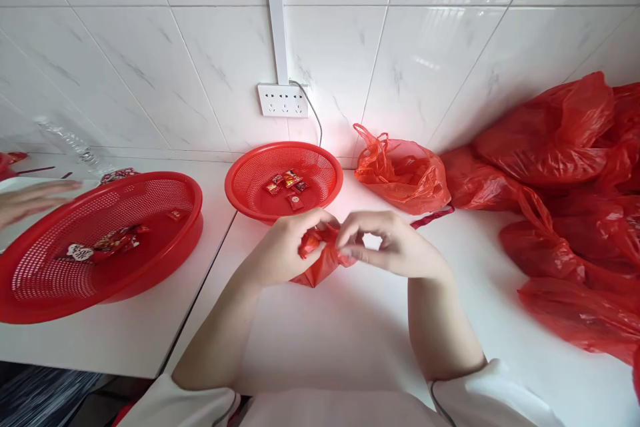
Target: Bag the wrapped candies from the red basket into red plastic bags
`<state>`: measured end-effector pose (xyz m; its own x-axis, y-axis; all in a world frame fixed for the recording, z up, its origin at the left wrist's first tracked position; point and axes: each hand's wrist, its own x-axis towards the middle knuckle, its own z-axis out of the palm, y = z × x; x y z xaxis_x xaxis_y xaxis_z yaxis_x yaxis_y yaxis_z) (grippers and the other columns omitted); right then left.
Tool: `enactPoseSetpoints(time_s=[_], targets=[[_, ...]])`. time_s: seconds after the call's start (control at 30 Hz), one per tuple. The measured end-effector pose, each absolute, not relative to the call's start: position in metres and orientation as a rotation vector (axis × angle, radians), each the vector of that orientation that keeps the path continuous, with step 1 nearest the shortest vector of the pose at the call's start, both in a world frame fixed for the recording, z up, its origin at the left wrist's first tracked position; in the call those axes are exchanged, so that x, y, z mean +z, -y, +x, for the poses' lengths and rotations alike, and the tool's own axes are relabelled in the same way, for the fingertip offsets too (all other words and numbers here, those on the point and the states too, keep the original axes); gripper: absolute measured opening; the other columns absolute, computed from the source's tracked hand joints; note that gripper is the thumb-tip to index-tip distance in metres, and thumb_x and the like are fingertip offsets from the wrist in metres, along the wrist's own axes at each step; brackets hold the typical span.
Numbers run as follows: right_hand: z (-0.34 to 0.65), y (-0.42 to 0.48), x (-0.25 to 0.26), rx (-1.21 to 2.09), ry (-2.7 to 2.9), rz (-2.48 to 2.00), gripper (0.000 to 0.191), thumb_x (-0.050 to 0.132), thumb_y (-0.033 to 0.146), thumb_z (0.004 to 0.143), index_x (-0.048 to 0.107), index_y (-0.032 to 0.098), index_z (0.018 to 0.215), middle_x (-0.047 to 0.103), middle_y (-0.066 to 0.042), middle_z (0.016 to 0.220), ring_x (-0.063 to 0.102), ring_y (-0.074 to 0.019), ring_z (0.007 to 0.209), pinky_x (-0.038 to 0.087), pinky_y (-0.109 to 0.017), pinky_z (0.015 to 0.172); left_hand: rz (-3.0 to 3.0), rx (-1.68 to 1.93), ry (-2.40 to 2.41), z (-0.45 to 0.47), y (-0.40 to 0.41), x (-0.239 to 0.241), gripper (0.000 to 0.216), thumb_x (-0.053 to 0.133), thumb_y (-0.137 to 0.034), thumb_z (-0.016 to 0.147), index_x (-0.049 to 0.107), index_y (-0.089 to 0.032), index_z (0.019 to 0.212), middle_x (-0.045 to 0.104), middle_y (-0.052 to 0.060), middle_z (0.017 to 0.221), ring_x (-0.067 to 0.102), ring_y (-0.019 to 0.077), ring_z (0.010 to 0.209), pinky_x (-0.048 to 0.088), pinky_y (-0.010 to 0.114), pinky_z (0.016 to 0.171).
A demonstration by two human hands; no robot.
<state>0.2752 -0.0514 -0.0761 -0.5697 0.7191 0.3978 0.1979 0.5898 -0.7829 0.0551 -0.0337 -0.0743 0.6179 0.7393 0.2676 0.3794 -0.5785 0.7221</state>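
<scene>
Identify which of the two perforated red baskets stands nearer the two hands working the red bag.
The basket below the wall socket, just beyond the left hand. The other basket sits farther left, near another person's hand.

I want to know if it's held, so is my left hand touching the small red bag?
Touching. The head view shows your left hand against the small red bag, with bunched plastic between thumb and fingers.

The left hand partly hides the small red bag.
</scene>
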Motion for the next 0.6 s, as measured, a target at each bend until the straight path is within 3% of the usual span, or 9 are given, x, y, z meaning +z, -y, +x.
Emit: enactPoseSetpoints(time_s=[0.07,0.2,0.27,0.4,0.5,0.6], targets=[[0.269,0.043,-0.083,0.849,1.871,-0.831,0.014,0.054,0.027,0.094,0.063,0.022,0.103,0.067,-0.004,0.101,0.064,-0.0155,0.088,0.054,-0.03,0.077,2.601,0.966,-0.937,0.057,0.033,-0.081,0.025,0.052,-0.009,0.085,0.065,-0.024,0.1,0.069,0.001,0.083,0.06,0.0142,0.07,0.046,0.027,0.066],[0.258,0.031,-0.093,1.038,1.836,-0.836,0.033,0.044,0.033,0.099,0.05,0.026,0.13,0.065,-0.005,0.112,0.065,-0.015,0.088,0.057,-0.032,0.077,2.895,1.576,-0.812,0.058,0.028,-0.091,0.034,0.055,-0.006,0.083,0.061,-0.028,0.109,0.069,0.002,0.1,0.064,0.0163,0.087,0.049,0.028,0.076],[0.256,0.028,-0.095,1.074,1.879,-0.785,0.029,0.049,0.034,0.097,0.056,0.025,0.124,0.066,-0.005,0.108,0.065,-0.0154,0.087,0.057,-0.031,0.077,2.857,1.686,-0.867,0.057,0.025,-0.092,0.032,0.058,-0.007,0.082,0.059,-0.027,0.107,0.067,0.003,0.098,0.064,0.0163,0.086,0.05,0.027,0.074],[0.259,0.028,-0.095,1.102,1.836,-0.688,0.025,0.064,0.033,0.088,0.066,0.022,0.11,0.068,-0.006,0.105,0.066,-0.0164,0.087,0.058,-0.031,0.075,2.823,1.598,-0.969,0.055,0.024,-0.09,0.02,0.06,-0.006,0.079,0.058,-0.023,0.089,0.064,-0.001,0.075,0.059,0.0132,0.065,0.047,0.025,0.062],[0.265,0.031,-0.093,1.211,1.784,-0.735,0.026,0.057,0.038,0.092,0.069,0.02,0.107,0.071,-0.005,0.096,0.069,-0.016,0.079,0.059,-0.029,0.066,2.755,1.51,-0.961,0.055,0.026,-0.09,0.018,0.06,-0.006,0.081,0.061,-0.022,0.086,0.066,-0.003,0.072,0.059,0.0105,0.062,0.046,0.023,0.059],[0.274,0.035,-0.09,1.016,1.882,-0.895,0.029,0.05,0.039,0.096,0.071,0.02,0.099,0.072,-0.005,0.091,0.071,-0.0165,0.076,0.059,-0.029,0.067,2.672,1.426,-0.848,0.054,0.027,-0.089,0.017,0.063,-0.01,0.083,0.068,-0.023,0.091,0.071,-0.002,0.08,0.063,0.0097,0.067,0.048,0.021,0.062]])
